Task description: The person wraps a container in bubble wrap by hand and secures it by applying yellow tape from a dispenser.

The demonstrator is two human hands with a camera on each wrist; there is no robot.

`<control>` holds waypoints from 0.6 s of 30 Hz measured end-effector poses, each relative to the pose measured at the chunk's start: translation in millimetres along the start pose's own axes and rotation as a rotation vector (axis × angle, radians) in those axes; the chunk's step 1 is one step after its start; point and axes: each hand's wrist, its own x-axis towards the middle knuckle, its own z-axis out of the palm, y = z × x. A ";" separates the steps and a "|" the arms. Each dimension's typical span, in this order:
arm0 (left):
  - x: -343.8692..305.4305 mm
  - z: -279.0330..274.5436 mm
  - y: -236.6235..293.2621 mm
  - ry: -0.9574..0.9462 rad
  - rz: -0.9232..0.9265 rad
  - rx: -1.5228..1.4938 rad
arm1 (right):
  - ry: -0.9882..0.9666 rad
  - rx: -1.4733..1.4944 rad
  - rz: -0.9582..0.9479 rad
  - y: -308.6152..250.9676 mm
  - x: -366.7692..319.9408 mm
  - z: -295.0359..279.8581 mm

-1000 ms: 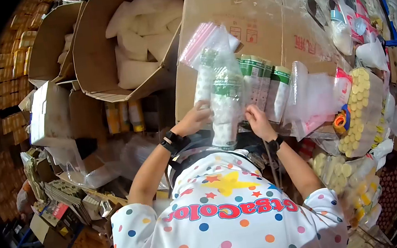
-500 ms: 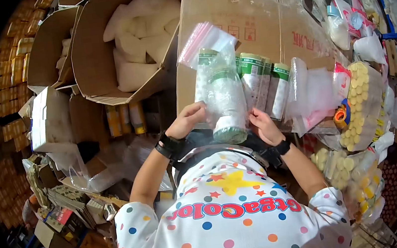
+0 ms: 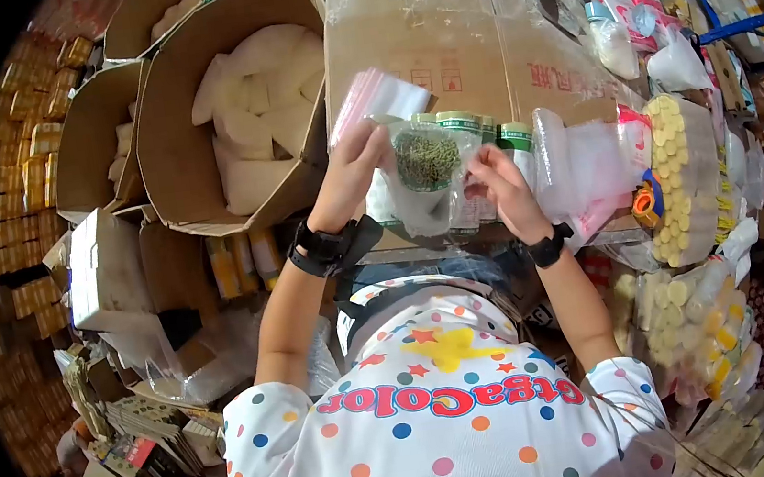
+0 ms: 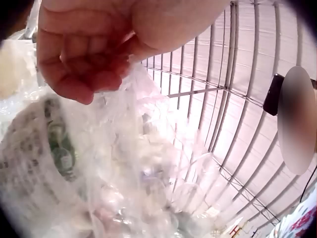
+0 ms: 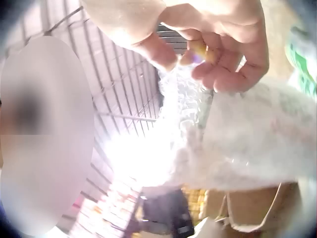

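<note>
A cylindrical container, its end towards the head camera showing green dried matter, stands inside a clear plastic bag. My left hand pinches the bag's edge at its left, and my right hand pinches it at the right. In the left wrist view curled fingers of the left hand hold the thin plastic. The right wrist view has the right hand gripping crinkled plastic between thumb and fingers. More green-topped containers stand just behind.
Pink-edged plastic bags lie on a cardboard surface. Clear bags, an orange-and-blue tape dispenser and bagged yellow pieces are at the right. A large open carton stands at the left.
Both hands have moved up and away from the body, with the bagged container. Its end has turned towards the head camera, and the left hand has risen higher than the right.
</note>
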 end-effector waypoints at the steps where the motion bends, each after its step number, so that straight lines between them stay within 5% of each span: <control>1: -0.4 2.7 -1.6 0.000 0.012 0.035 | 0.028 -0.180 -0.075 -2.6 4.5 2.4; 5: -2.4 2.7 -5.9 0.048 0.024 0.163 | 0.251 -0.993 -0.399 -13.4 27.8 15.3; 6: -10.0 13.0 5.2 0.142 0.037 0.398 | 0.195 -0.959 -0.252 -11.9 38.2 12.1; 10: -36.5 19.3 -1.2 0.101 -0.062 0.893 | 0.181 -0.810 -0.211 -14.4 38.1 9.6; 13: -43.6 12.9 19.0 0.150 -0.243 0.421 | 0.107 -0.335 -0.126 -20.8 29.9 6.3; 18: -53.7 17.3 53.5 0.188 -0.168 0.121 | 0.075 -0.048 -0.090 -50.1 -7.0 7.1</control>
